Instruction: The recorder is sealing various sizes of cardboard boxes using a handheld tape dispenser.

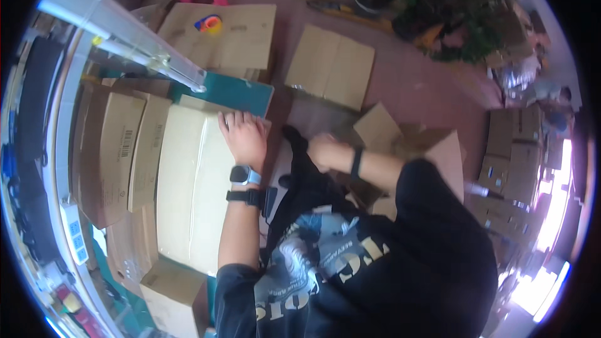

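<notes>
My left hand, with a watch at its wrist, lies on the edge of a long closed cardboard box. Its fingers are stretched flat over the far corner of the box top. To the right, my right hand hangs over the floor beside my legs. Motion smears its fingers, so I cannot see whether it holds anything. Just past that forearm stands a cardboard box with raised flaps, partly hidden by my sleeve.
The long box rests on a green bench beside more cartons. A metal post slants over them. Ahead are a floor carton and a carton bearing tape rolls. Stacked boxes stand far right.
</notes>
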### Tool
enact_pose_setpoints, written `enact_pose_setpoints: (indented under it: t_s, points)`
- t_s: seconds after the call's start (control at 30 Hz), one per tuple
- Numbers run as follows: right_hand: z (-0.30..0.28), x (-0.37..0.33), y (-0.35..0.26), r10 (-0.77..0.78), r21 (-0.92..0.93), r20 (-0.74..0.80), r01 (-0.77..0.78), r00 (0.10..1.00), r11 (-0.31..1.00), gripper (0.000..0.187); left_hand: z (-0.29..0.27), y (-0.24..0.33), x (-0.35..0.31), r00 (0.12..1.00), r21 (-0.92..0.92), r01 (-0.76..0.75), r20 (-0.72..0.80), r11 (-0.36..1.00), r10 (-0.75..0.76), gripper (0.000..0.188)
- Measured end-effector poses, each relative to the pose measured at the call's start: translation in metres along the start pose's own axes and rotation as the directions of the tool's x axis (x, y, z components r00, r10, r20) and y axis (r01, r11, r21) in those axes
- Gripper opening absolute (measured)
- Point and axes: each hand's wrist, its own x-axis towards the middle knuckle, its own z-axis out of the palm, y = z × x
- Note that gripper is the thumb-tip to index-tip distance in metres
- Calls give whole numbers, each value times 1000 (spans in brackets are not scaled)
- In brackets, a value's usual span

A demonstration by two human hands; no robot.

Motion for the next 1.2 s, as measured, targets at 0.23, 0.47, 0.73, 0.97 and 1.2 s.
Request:
enact_pose_setpoints:
  t_s: [0.23,0.47,0.73,0.97,1.2]
  points:
    - [74,-37,59,35,452,-198,59,980,890,46,-9,4,2,975,-150,213,103,966,-199,23]
    - [36,-52,117,235,706,-348,89,907,702,60,-21,-147,20,965,-22,79,-250,997,-82,25]
    - [-49,-26,150,254,708,-704,684,664,174,63,-29,-184,20,968,-207,251,87,946,-237,44]
    - [-159,-14,72,-95,695,-705,657,703,-293,48,-20,-161,20,936,30,351,-34,936,-350,86]
    - [-199,-2,-38,-49,583,-811,799,583,-145,56,-53,-132,-87,850,-2,526,37,850,-526,80]
